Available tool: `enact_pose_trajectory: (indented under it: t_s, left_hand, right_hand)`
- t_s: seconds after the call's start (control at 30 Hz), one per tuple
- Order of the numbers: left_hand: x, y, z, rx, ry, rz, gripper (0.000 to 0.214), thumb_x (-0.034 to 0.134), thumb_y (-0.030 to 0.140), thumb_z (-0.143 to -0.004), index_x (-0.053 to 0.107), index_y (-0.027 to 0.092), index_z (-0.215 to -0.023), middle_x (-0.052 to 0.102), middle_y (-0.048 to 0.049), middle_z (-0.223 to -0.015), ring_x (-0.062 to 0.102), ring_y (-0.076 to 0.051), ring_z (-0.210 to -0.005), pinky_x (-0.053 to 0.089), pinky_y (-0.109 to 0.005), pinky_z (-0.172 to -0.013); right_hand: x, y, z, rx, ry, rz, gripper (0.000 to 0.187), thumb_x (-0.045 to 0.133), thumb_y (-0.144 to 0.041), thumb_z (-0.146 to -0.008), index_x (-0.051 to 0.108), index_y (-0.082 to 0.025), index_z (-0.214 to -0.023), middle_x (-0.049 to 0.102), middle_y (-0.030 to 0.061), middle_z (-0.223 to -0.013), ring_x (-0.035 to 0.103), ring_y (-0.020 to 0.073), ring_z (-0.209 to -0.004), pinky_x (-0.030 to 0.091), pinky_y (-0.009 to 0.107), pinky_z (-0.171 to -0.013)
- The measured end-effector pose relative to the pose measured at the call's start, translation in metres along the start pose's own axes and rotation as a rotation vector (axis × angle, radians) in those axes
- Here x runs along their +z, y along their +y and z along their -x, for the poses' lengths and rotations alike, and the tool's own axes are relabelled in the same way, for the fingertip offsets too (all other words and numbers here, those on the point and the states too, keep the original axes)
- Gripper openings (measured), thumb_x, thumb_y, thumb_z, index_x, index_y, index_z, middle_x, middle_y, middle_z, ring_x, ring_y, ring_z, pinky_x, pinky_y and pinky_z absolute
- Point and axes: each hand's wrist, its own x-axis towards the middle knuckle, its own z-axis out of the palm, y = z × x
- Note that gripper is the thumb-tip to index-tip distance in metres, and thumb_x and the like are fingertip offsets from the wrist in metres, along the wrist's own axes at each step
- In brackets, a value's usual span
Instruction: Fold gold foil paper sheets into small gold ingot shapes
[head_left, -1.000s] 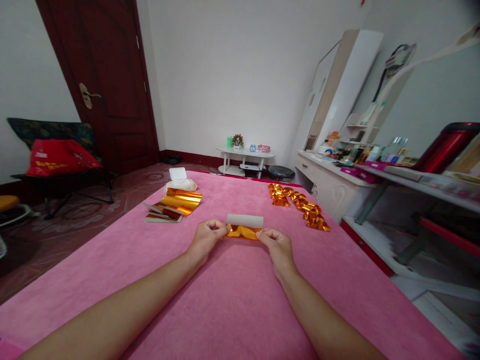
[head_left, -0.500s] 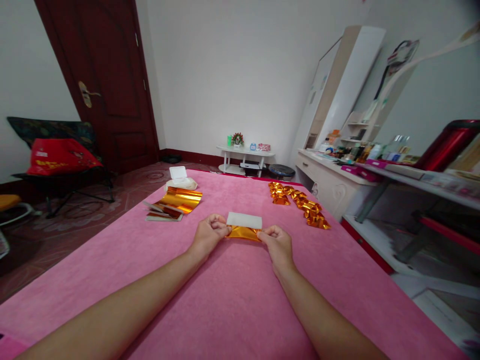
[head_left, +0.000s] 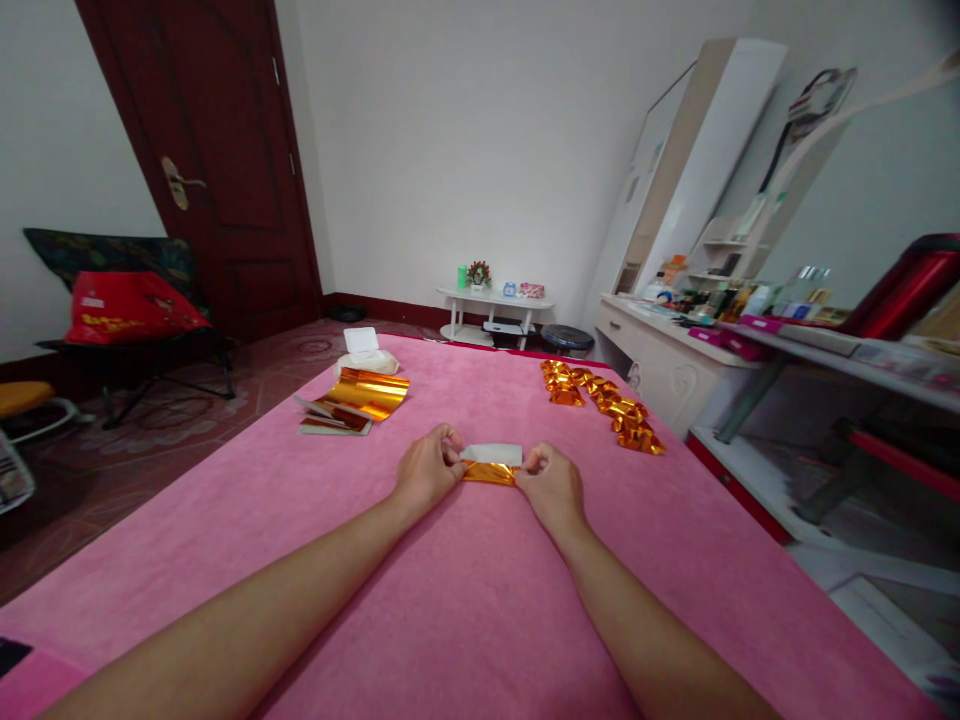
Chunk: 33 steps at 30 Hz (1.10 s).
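A sheet of gold foil paper [head_left: 490, 472], white on its back, lies on the pink cloth with its near part folded or rolled over, gold side out. My left hand [head_left: 431, 468] pinches the left end of the fold between thumb and fingers. At the right end, my right hand [head_left: 551, 480] grips it in the same way. Beyond the fold a strip of the white side shows. Ahead and to the left is a stack of gold foil sheets [head_left: 367, 394], the top one curling up. Several folded gold foil pieces [head_left: 619, 408] sit in rows at the right.
The pink cloth [head_left: 480, 600] covers the surface under my hands. Behind the foil stack stands an open white container [head_left: 362, 341] beside a pale bag [head_left: 367, 363]. Right of the surface is a white dresser [head_left: 667, 355] with bottles. A chair with a red bag [head_left: 135, 308] stands left.
The gold fold has moved up over the sheet, so the white strip beyond it is narrower. Both hands keep their pinch at the ends. The view has shifted slightly.
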Motion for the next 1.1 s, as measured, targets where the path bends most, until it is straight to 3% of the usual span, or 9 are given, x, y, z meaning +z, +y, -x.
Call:
enact_pose_trajectory:
  t_s: [0.23, 0.53, 0.73, 0.9, 1.1]
  left_hand:
    - [-0.001, 0.004, 0.002, 0.032, -0.040, -0.261, 0.020, 0.061, 0.016, -0.067, 0.054, 0.023, -0.085, 0.059, 0.0035, -0.070, 0.054, -0.013, -0.064, 0.036, -0.022, -0.057]
    - [-0.002, 0.009, 0.004, 0.235, -0.006, -0.407, 0.028, 0.062, 0.014, -0.070, 0.068, 0.029, -0.093, 0.049, -0.0039, -0.114, 0.048, -0.021, -0.102, 0.041, -0.033, -0.088]
    - [-0.002, 0.014, 0.007, 0.347, -0.100, -0.553, 0.033, 0.053, 0.016, -0.080, 0.071, 0.036, -0.098, 0.041, -0.0022, -0.134, 0.039, -0.027, -0.116, 0.039, -0.041, -0.092]
    - [-0.005, 0.012, 0.006, 0.306, -0.162, -0.594, 0.031, 0.051, 0.021, -0.081, 0.070, 0.038, -0.099, 0.043, -0.0004, -0.136, 0.040, -0.028, -0.118, 0.039, -0.044, -0.093]
    - [-0.012, -0.003, -0.005, 0.153, -0.204, -0.505, 0.023, 0.058, 0.032, -0.077, 0.073, 0.032, -0.095, 0.052, -0.0016, -0.129, 0.047, -0.025, -0.114, 0.040, -0.036, -0.097]
  right_hand:
    - [0.000, -0.004, 0.002, -0.031, -0.081, 0.234, 0.009, 0.057, -0.016, -0.062, 0.051, -0.022, -0.063, 0.058, -0.0045, -0.058, 0.053, 0.0114, -0.054, 0.030, 0.019, -0.049]
    - [-0.002, -0.008, 0.002, -0.080, -0.093, 0.286, 0.012, 0.059, -0.013, -0.062, 0.060, -0.022, -0.071, 0.060, -0.0020, -0.073, 0.055, 0.0118, -0.065, 0.035, 0.019, -0.055]
    - [-0.002, -0.008, 0.005, -0.097, -0.178, 0.309, 0.027, 0.057, -0.016, -0.069, 0.073, -0.032, -0.083, 0.060, -0.0015, -0.077, 0.057, 0.0115, -0.066, 0.037, 0.020, -0.057]
    - [-0.005, -0.009, 0.005, -0.078, -0.213, 0.404, 0.024, 0.057, -0.023, -0.073, 0.074, -0.035, -0.084, 0.065, -0.0015, -0.082, 0.061, 0.0131, -0.072, 0.037, 0.021, -0.057]
    - [-0.011, -0.008, 0.003, -0.043, -0.264, 0.424, 0.023, 0.056, -0.028, -0.074, 0.074, -0.036, -0.087, 0.070, -0.0027, -0.092, 0.064, 0.0160, -0.082, 0.043, 0.023, -0.065]
